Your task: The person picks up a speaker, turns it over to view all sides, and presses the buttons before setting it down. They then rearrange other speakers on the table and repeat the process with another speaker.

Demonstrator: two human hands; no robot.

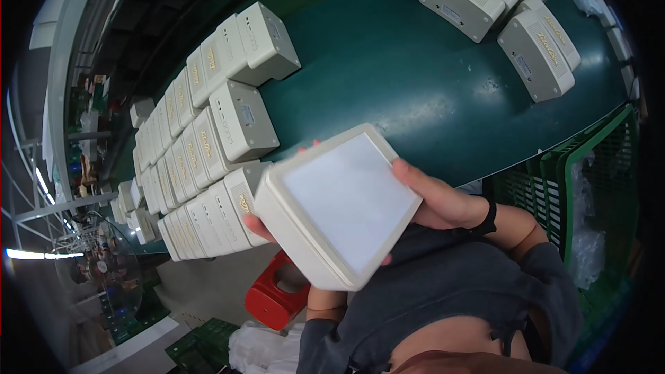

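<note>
Two hands hold one cream box [336, 211] tilted before the torso, near the front edge of the green surface [360, 69], its pale panel [360, 183] facing the viewer. The left hand [257, 227], mostly hidden behind the box, grips its left side; the right hand [442, 197] grips the opposite side, thumb at the panel's margin. Each grip is thus closed on the box. Long rows of boxes [197, 140] occupy the surface's left part; a smaller group of boxes [530, 59] stands at its far right. Off its near right edge is a green crate [568, 183]; off its near left, a red stool [277, 301].

Likely hazards: a sideways swing might knock the nearest row; a loosened grip might drop the box beyond the surface's edge; a sliding thumb might smudge the panel.
</note>
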